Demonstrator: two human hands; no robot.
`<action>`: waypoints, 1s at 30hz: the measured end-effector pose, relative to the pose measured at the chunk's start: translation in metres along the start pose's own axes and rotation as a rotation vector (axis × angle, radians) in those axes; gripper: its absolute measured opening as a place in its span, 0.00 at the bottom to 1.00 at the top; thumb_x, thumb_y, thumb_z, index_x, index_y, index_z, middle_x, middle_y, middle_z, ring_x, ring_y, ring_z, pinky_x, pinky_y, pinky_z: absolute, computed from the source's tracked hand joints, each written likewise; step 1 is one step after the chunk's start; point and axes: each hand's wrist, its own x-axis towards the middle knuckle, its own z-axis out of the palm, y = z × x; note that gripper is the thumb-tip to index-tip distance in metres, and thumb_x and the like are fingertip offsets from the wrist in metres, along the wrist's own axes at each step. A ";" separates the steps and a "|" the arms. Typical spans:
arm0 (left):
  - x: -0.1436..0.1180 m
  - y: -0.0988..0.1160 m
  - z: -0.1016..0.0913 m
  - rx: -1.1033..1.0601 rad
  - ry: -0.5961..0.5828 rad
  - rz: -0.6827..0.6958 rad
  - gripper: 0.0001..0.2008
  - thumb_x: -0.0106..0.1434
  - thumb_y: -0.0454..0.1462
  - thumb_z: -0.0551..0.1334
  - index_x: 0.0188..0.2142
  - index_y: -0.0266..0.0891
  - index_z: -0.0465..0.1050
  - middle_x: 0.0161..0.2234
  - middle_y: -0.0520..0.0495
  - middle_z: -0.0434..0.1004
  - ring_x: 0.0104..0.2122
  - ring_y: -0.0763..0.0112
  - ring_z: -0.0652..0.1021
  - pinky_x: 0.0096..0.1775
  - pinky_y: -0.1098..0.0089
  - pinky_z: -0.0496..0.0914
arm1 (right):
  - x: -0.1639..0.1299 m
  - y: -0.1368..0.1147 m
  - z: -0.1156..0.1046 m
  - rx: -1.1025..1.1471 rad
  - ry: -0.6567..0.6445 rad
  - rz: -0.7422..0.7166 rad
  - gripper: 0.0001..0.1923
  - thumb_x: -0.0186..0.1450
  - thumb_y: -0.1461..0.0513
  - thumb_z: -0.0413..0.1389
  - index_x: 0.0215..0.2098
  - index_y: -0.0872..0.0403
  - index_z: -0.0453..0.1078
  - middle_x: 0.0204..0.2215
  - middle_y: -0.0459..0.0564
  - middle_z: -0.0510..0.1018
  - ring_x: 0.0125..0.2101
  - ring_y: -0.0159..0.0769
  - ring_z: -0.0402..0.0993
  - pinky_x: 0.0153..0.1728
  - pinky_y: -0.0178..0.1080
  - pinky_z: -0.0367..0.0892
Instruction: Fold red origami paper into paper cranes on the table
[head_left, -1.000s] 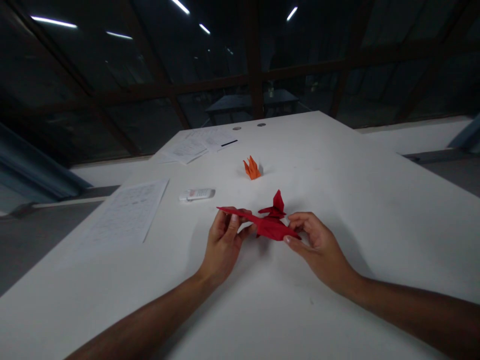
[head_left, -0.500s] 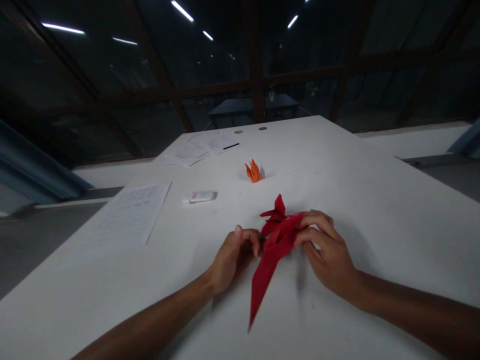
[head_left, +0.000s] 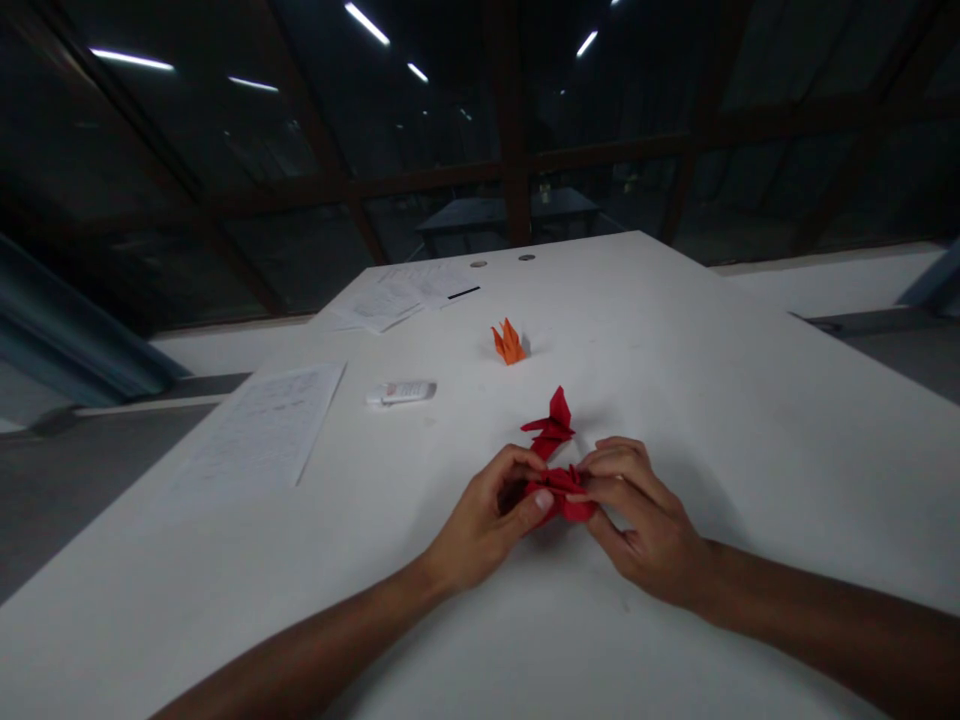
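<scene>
A piece of folded red origami paper (head_left: 562, 484) is pinched between both hands low over the table, partly hidden by the fingers. My left hand (head_left: 487, 515) grips its left side, with the thumb on the near face. On the right side my right hand (head_left: 649, 515) holds it with thumb and fingers closed. Just behind stands a second red origami figure (head_left: 553, 425) with pointed parts; its base is partly covered by my left fingers. Farther back an orange origami figure (head_left: 509, 343) rests upright on the white table (head_left: 750, 400).
To the left lies a white tube (head_left: 402, 393) with print on it. A written sheet (head_left: 259, 430) is at the left edge. More papers (head_left: 397, 300) and a dark pen (head_left: 463, 292) lie at the back left. Dark windows (head_left: 420, 90) rise behind the table.
The held red paper has turned, so its long point no longer sticks out toward me. My left hand has moved right and closed on it.
</scene>
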 end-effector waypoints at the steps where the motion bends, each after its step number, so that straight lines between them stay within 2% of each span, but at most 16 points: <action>1: -0.001 0.000 0.000 0.017 0.000 0.004 0.13 0.67 0.44 0.65 0.47 0.41 0.69 0.41 0.45 0.77 0.41 0.65 0.77 0.42 0.68 0.69 | 0.001 -0.002 0.000 0.002 -0.001 0.004 0.16 0.64 0.73 0.56 0.46 0.50 0.71 0.40 0.52 0.74 0.44 0.44 0.72 0.51 0.55 0.70; 5: -0.002 -0.001 0.000 0.093 -0.030 0.044 0.17 0.69 0.44 0.64 0.53 0.42 0.69 0.40 0.44 0.79 0.37 0.66 0.78 0.40 0.67 0.70 | 0.004 -0.005 -0.002 -0.016 0.012 -0.018 0.14 0.65 0.71 0.57 0.45 0.49 0.73 0.44 0.53 0.74 0.48 0.46 0.72 0.50 0.55 0.71; 8: 0.000 -0.001 -0.001 0.181 -0.027 0.079 0.14 0.70 0.44 0.61 0.51 0.41 0.74 0.41 0.43 0.80 0.38 0.64 0.78 0.42 0.66 0.72 | 0.005 -0.004 -0.001 -0.014 0.008 -0.052 0.14 0.65 0.71 0.57 0.44 0.48 0.72 0.45 0.52 0.76 0.48 0.45 0.74 0.52 0.56 0.70; 11: 0.001 -0.001 -0.003 0.250 0.023 0.149 0.11 0.71 0.42 0.60 0.49 0.42 0.77 0.46 0.41 0.79 0.45 0.61 0.78 0.48 0.63 0.72 | 0.005 -0.003 -0.002 -0.024 0.006 -0.068 0.14 0.64 0.72 0.58 0.44 0.48 0.72 0.45 0.51 0.78 0.46 0.44 0.76 0.52 0.56 0.69; 14: 0.002 -0.002 -0.005 0.292 0.069 0.276 0.08 0.69 0.38 0.63 0.46 0.43 0.79 0.52 0.40 0.76 0.53 0.58 0.75 0.55 0.59 0.70 | 0.005 -0.002 -0.002 -0.035 0.005 -0.054 0.14 0.64 0.71 0.58 0.43 0.48 0.72 0.44 0.51 0.77 0.46 0.44 0.75 0.51 0.56 0.69; 17: 0.001 -0.002 -0.006 0.365 0.123 0.349 0.08 0.67 0.35 0.65 0.45 0.44 0.80 0.48 0.41 0.77 0.49 0.60 0.77 0.52 0.61 0.71 | 0.004 -0.003 -0.003 -0.021 0.006 -0.005 0.11 0.65 0.71 0.58 0.41 0.50 0.72 0.44 0.52 0.77 0.46 0.45 0.73 0.49 0.54 0.70; 21: 0.001 -0.002 -0.007 0.443 0.206 0.370 0.07 0.67 0.34 0.65 0.43 0.44 0.81 0.38 0.44 0.79 0.40 0.63 0.78 0.43 0.65 0.72 | 0.003 -0.004 -0.003 0.008 -0.005 0.077 0.10 0.65 0.70 0.59 0.41 0.50 0.73 0.44 0.53 0.76 0.47 0.46 0.72 0.47 0.53 0.72; 24: 0.002 -0.001 -0.007 0.458 0.246 0.374 0.07 0.67 0.35 0.66 0.43 0.44 0.81 0.36 0.45 0.79 0.37 0.64 0.77 0.40 0.66 0.71 | 0.001 -0.003 -0.002 0.008 0.002 0.101 0.12 0.65 0.71 0.59 0.42 0.49 0.74 0.44 0.53 0.75 0.47 0.46 0.71 0.46 0.52 0.72; 30: 0.000 0.001 -0.005 0.427 0.136 0.365 0.02 0.64 0.35 0.68 0.37 0.41 0.78 0.36 0.45 0.77 0.38 0.64 0.76 0.41 0.67 0.69 | 0.002 -0.004 -0.003 0.030 -0.014 0.074 0.12 0.65 0.72 0.60 0.43 0.51 0.75 0.44 0.52 0.75 0.47 0.44 0.71 0.48 0.50 0.71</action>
